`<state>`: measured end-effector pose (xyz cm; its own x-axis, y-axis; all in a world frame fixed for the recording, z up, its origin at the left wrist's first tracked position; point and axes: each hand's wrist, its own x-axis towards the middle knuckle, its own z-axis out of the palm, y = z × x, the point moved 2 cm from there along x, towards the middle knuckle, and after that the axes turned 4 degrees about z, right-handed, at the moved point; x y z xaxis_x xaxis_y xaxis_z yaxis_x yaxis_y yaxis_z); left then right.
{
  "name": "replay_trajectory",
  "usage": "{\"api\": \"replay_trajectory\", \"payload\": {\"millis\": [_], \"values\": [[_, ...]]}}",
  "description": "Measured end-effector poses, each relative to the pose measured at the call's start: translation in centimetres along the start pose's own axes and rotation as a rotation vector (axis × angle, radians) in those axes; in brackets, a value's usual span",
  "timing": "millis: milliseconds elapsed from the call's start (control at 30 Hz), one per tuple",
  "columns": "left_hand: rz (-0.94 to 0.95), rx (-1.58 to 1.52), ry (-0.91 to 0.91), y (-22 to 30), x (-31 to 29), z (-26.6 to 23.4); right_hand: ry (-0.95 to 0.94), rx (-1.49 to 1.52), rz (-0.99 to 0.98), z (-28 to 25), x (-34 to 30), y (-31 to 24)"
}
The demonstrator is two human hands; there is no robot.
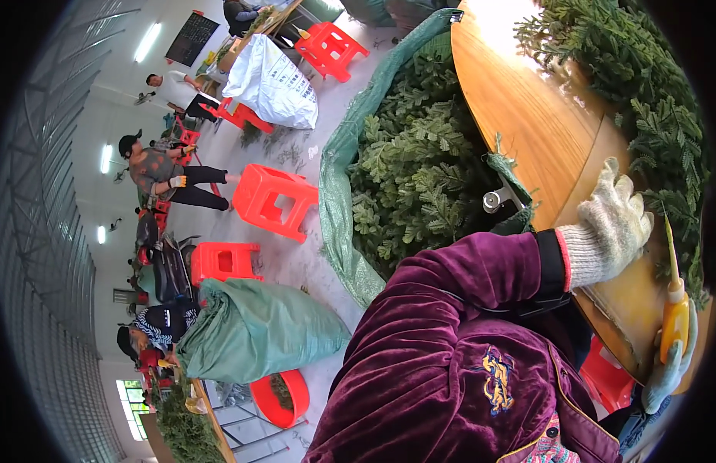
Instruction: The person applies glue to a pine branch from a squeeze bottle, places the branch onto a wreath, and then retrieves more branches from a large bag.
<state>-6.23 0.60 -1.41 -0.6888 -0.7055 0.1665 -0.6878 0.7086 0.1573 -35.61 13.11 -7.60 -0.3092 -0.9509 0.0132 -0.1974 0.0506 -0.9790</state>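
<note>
My left hand (pixel 609 224), in a cream knitted glove below a purple velvet sleeve, is over the wooden table (pixel 520 116). Its fingers are stretched out and slightly apart, with nothing visible in them. At the lower right, my right hand (pixel 673 374), in a pale glove, is closed round a yellow-handled tool (pixel 676 309) with a long thin pointed tip. Beyond both hands lies a thick green artificial fir garland (pixel 666 131) along the table's far side. The tool's tip is beside its needles. My right palm is hidden.
A large green woven sack (pixel 338 185) full of fir branches (pixel 419 154) stands against the table's left edge. Red plastic stools (pixel 274 199), a closed green sack (pixel 257 328), a white sack (pixel 271 81) and a red tub (pixel 300 397) stand farther left. Several people work there.
</note>
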Motion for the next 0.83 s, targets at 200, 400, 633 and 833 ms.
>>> {"api": "replay_trajectory", "payload": {"millis": [200,400,633,833], "values": [[0.01,0.118,0.045,-2.1,0.5,1.5,-0.033,0.034,0.012,-1.8,1.0,1.6],[-0.118,0.156,0.196,-7.3,-2.6,-0.7,-0.05,-0.044,0.062,-1.4,0.6,0.7],[-0.356,0.279,0.311,-13.9,-8.0,-3.6,0.016,0.028,0.066,-0.5,0.6,1.2],[-0.729,0.237,0.163,-18.2,-15.2,-5.0,-0.074,0.085,-0.002,-2.1,-3.3,1.8]]}}
